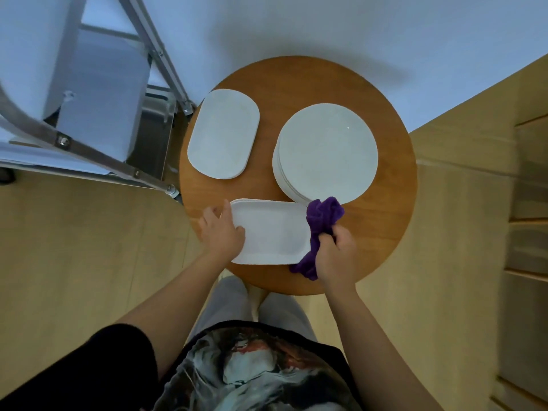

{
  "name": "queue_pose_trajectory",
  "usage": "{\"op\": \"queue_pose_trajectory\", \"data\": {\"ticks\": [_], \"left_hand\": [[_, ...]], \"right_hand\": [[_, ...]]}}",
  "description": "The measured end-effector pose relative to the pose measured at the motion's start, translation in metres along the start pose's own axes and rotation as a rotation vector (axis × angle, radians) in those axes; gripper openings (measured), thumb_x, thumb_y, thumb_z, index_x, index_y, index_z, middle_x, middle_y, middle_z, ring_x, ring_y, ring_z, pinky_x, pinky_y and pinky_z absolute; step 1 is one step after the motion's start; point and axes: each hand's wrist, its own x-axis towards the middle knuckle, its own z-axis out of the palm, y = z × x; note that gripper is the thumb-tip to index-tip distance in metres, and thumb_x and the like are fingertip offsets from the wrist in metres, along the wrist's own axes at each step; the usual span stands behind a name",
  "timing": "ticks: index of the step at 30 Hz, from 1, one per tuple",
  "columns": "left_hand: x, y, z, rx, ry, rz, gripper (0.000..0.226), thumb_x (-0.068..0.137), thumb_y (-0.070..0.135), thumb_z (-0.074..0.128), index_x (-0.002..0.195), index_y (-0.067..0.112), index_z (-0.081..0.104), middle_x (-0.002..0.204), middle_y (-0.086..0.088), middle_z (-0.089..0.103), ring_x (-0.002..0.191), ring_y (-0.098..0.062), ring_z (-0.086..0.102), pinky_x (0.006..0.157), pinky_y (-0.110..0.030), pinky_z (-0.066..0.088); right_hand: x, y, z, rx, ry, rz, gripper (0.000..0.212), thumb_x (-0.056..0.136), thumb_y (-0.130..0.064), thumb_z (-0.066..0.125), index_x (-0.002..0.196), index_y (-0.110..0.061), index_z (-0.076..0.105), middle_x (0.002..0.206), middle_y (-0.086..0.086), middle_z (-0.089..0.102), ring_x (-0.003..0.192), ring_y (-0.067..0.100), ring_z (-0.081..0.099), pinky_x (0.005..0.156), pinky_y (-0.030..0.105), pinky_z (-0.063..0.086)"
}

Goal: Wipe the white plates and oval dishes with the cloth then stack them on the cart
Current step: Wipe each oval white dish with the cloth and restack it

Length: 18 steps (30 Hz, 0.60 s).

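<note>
- Head view: left hand steadies the oval dish; its grip pinches the rim.
- Right hand, grip closed round the purple cloth, is mid-wipe, I judge.
- Next, likely: stack it on the cart.

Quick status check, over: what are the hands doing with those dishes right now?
Left hand holds oval dish by its edge. Right hand grips purple cloth at dish's right end. Plate stack close behind, nothing blocking.

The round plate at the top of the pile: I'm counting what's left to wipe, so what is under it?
Under the top round plate, several more white plate rims show at its left edge, resting on the wooden table. How many cannot be told; their faces are covered.
</note>
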Motion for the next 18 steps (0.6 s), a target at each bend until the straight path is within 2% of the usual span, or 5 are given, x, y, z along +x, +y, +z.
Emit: {"op": "queue_pose_trajectory", "data": {"ticks": [3, 7, 13, 16, 18], "left_hand": [[0.007, -0.002, -0.006, -0.089, -0.028, -0.043, 0.066, 0.093, 0.037, 0.054, 0.149, 0.022, 0.023, 0.15, -0.012, 0.022, 0.137, -0.032, 0.024, 0.109, -0.045, 0.03], [0.031, -0.004, -0.027, -0.4, 0.04, -0.146, 0.051, 0.097, 0.038, 0.046, 0.142, 0.014, 0.038, 0.143, -0.011, 0.043, 0.128, -0.031, 0.044, 0.103, -0.046, 0.039], [0.085, 0.006, -0.06, -0.524, 0.07, -0.285, 0.041, 0.098, 0.046, 0.04, 0.099, 0.009, 0.056, 0.084, -0.001, 0.054, 0.087, -0.023, 0.056, 0.072, -0.033, 0.043], [0.105, 0.01, -0.066, -0.497, 0.028, -0.318, 0.047, 0.096, 0.046, 0.045, 0.115, 0.004, 0.054, 0.102, -0.012, 0.061, 0.093, -0.031, 0.063, 0.078, -0.035, 0.052], [0.112, 0.01, -0.067, -0.527, 0.006, -0.334, 0.045, 0.095, 0.042, 0.05, 0.118, 0.004, 0.053, 0.11, -0.015, 0.062, 0.087, -0.029, 0.063, 0.065, -0.031, 0.054]], "right_hand": [[0.0, -0.004, 0.008, -0.006, -0.042, -0.013, 0.02, 0.091, -0.008, 0.045, 0.074, -0.015, 0.052, 0.075, 0.005, 0.055, 0.084, 0.032, 0.055, 0.069, 0.041, 0.045], [0.0, -0.011, 0.017, -0.022, -0.105, -0.024, 0.02, 0.094, -0.011, 0.045, 0.078, -0.021, 0.054, 0.079, 0.003, 0.056, 0.082, 0.023, 0.054, 0.064, 0.028, 0.041], [-0.002, -0.036, 0.029, 0.018, -0.158, -0.075, 0.021, 0.095, -0.012, 0.047, 0.079, -0.021, 0.057, 0.078, 0.008, 0.058, 0.072, 0.019, 0.054, 0.061, 0.028, 0.042], [-0.004, -0.048, 0.033, 0.044, -0.195, -0.092, 0.021, 0.095, -0.012, 0.047, 0.08, -0.023, 0.058, 0.075, 0.007, 0.058, 0.068, 0.015, 0.052, 0.058, 0.025, 0.041], [-0.006, -0.053, 0.035, 0.068, -0.217, -0.084, 0.023, 0.095, -0.011, 0.047, 0.079, -0.024, 0.057, 0.077, 0.008, 0.058, 0.069, 0.015, 0.054, 0.061, 0.025, 0.043]]}}
